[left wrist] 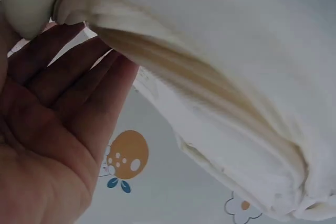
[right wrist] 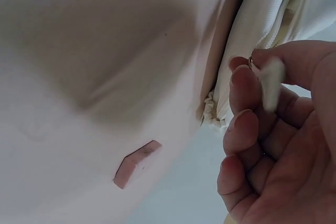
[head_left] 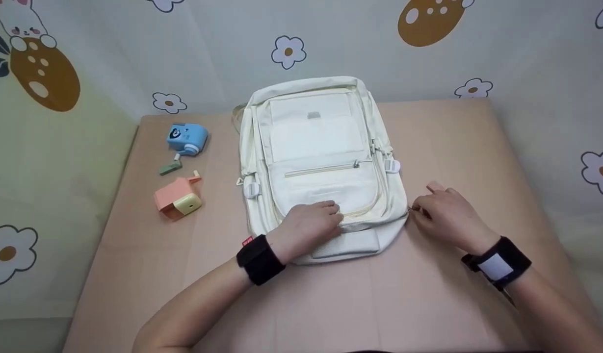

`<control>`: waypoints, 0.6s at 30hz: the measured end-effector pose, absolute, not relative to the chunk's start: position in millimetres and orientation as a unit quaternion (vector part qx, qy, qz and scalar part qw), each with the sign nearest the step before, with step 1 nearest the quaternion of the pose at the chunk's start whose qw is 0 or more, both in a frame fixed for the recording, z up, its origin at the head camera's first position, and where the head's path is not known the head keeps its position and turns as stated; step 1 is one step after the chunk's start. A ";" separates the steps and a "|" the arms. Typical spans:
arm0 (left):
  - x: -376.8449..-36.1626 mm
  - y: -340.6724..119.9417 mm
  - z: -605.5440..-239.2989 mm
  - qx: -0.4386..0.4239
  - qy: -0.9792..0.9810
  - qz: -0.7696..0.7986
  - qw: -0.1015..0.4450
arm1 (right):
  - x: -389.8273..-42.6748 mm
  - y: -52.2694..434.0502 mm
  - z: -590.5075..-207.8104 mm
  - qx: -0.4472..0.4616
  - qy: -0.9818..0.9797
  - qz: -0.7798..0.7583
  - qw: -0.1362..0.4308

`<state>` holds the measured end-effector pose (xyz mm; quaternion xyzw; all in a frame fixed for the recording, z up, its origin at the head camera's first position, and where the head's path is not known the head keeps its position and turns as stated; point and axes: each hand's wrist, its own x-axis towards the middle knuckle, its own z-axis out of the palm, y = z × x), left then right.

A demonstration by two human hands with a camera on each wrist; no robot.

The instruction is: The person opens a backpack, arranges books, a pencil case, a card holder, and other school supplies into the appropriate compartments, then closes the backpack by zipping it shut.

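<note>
A left hand [head_left: 308, 225] presses flat on the near end of a cream backpack [head_left: 321, 162] lying mid-table [head_left: 453, 294] while the right hand [head_left: 446, 215] pinches its zipper pull [right wrist: 270, 82] at the right corner, where a hasty tug could snag fabric.

The right hand [right wrist: 278, 145] fills the lower right, fingers curled, thumb and forefinger pinching a small white zipper tab [right wrist: 271, 85] with a metal ring at its top. Just beside it hangs the cream-white fabric backpack [right wrist: 252, 30], its gathered corner touching the pale pink surface [right wrist: 94, 77] (a small pink rectangular piece [right wrist: 137, 163] shows below).
</note>
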<state>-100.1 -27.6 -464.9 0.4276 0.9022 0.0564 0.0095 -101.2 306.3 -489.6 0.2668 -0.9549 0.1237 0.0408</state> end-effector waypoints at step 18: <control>-121.3 -24.9 -463.4 0.391 0.910 0.120 0.068 | -80.7 284.1 -475.3 0.339 -0.930 0.076 0.124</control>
